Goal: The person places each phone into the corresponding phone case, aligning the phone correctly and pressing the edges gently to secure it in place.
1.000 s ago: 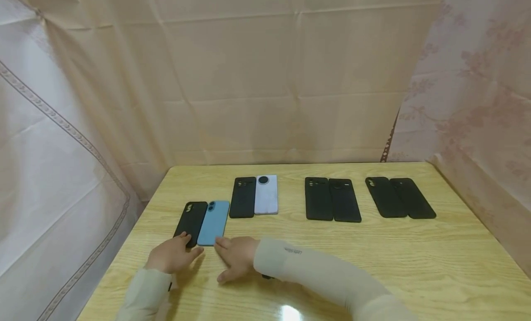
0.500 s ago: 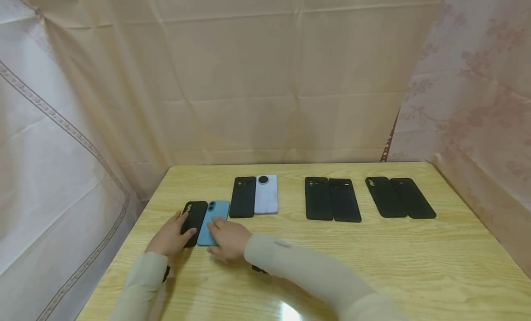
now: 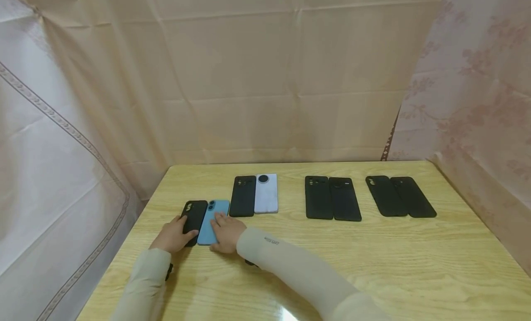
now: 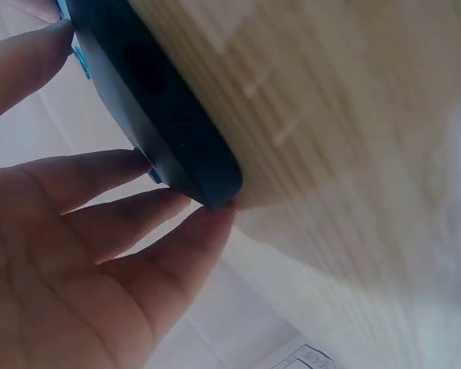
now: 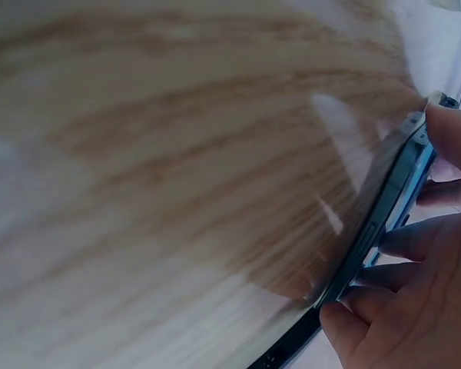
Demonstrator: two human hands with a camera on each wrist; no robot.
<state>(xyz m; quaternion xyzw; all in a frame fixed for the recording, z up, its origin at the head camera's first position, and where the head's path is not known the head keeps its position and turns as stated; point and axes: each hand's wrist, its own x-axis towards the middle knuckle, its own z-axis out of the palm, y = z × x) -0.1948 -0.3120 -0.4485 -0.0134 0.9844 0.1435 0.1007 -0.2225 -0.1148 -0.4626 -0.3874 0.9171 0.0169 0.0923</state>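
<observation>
A black phone case [image 3: 197,219] lies at the table's left front, its camera cutouts facing up. My left hand [image 3: 172,236] holds it across its width, fingertips on its left edge and the thumb on the right; in the left wrist view, the fingers [image 4: 111,181] meet the case's side [image 4: 177,131]. Beside it lies a light blue phone [image 3: 207,229], back up, with two camera lenses. My right hand [image 3: 228,233] grips its lower part, fingers over the back and the thumb near the lower end. In the right wrist view the phone's side edge [image 5: 376,223] shows, with fingertips right at it.
Farther back lie a black case [image 3: 243,196] with a lavender phone [image 3: 266,194], another black case [image 3: 318,198] with a black phone [image 3: 345,199], and two more black pieces [image 3: 386,196] at right. Cloth curtains [image 3: 290,81] surround the wood-grain table [image 3: 373,265].
My left hand has moved up along the black case. The right hand has come left and up, from the blue phone's lower corner onto its back. The phones stay in place.
</observation>
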